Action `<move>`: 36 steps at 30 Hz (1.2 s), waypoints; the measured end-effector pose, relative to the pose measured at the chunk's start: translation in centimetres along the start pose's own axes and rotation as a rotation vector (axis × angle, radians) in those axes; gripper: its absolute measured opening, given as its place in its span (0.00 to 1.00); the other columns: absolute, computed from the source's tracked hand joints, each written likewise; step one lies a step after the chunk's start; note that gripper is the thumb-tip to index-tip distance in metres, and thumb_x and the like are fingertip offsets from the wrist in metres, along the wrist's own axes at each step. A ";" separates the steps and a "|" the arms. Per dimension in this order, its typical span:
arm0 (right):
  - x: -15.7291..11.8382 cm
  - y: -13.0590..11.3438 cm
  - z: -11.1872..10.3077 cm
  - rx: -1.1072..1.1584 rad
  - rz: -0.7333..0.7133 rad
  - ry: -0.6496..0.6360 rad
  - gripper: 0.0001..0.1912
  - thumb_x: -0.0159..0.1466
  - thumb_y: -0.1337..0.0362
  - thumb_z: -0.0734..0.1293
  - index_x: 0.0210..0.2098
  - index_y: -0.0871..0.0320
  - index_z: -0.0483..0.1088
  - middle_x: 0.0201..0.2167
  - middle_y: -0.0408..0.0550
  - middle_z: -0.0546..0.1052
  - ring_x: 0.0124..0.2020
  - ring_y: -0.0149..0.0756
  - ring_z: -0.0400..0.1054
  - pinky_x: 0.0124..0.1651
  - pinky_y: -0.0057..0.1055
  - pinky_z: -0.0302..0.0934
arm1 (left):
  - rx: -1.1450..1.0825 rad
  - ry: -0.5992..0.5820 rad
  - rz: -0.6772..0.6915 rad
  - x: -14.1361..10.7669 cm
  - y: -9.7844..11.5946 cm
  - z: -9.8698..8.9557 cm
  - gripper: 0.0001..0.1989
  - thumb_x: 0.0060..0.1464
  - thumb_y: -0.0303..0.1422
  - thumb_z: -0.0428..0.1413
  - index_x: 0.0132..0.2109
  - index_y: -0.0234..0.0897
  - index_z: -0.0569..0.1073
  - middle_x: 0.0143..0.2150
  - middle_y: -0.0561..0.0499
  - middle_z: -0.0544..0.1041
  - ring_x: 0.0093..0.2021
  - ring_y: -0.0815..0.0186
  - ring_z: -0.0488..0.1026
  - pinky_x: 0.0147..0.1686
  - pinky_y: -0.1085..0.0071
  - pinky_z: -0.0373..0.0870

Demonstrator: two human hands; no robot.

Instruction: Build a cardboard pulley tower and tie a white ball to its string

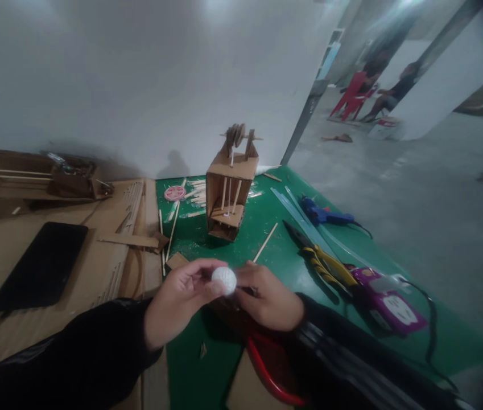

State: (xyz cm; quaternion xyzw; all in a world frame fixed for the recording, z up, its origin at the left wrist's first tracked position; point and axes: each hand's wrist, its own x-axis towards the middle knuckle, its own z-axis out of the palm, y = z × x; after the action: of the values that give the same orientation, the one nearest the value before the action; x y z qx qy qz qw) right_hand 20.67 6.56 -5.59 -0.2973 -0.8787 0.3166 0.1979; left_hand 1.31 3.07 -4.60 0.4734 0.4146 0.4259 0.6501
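Note:
My left hand (185, 296) is closed round a small white roll (224, 281), with its thumb against the near side. Close beside it, on the right, my right hand (267, 293) has its fingers curled at the roll's edge; what lies between them is blurred. Beyond both hands an open-fronted cardboard box (232, 171) stands upright on the green table (198, 359). Cardboard discs (236, 135) sit on a stick across its top, and thin sticks run down inside it.
To the right lie yellow-handled pliers (326, 265), a blue glue gun (324, 213) and a purple box (390, 304). Leftward are a black tablet (38, 265) and another cardboard model (40, 179). A red-handled tool (267, 373) lies near my right forearm.

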 end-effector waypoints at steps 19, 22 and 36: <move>0.0 -2.0 -2.3 0.040 0.127 0.184 0.10 0.65 0.68 0.60 0.29 0.59 0.71 0.26 0.44 0.74 0.28 0.30 0.65 0.36 0.29 0.54 | 0.070 -0.096 -0.087 0.1 -1.5 0.3 0.17 0.49 0.31 0.63 0.44 0.36 0.66 0.39 0.51 0.73 0.39 0.68 0.72 0.40 0.72 0.67; -0.4 -2.7 -2.0 0.013 0.051 0.203 0.09 0.65 0.69 0.60 0.30 0.59 0.70 0.25 0.44 0.72 0.27 0.30 0.63 0.36 0.30 0.52 | 0.054 -0.093 -0.100 0.2 -1.6 0.2 0.18 0.50 0.33 0.63 0.44 0.36 0.65 0.39 0.50 0.73 0.40 0.67 0.72 0.41 0.71 0.67; -1.2 -3.2 0.3 -0.119 -0.146 0.130 0.07 0.62 0.72 0.59 0.29 0.60 0.66 0.27 0.46 0.70 0.29 0.33 0.60 0.37 0.34 0.49 | -0.037 0.037 -0.065 0.7 -0.5 -0.2 0.17 0.47 0.34 0.65 0.45 0.35 0.74 0.38 0.50 0.78 0.39 0.68 0.73 0.40 0.74 0.68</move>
State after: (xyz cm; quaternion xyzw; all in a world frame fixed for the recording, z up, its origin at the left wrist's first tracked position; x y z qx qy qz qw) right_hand 20.16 3.62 -3.81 -0.2636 -0.9007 0.2286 0.2588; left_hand 1.39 3.66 -5.18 0.4397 0.4336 0.4210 0.6644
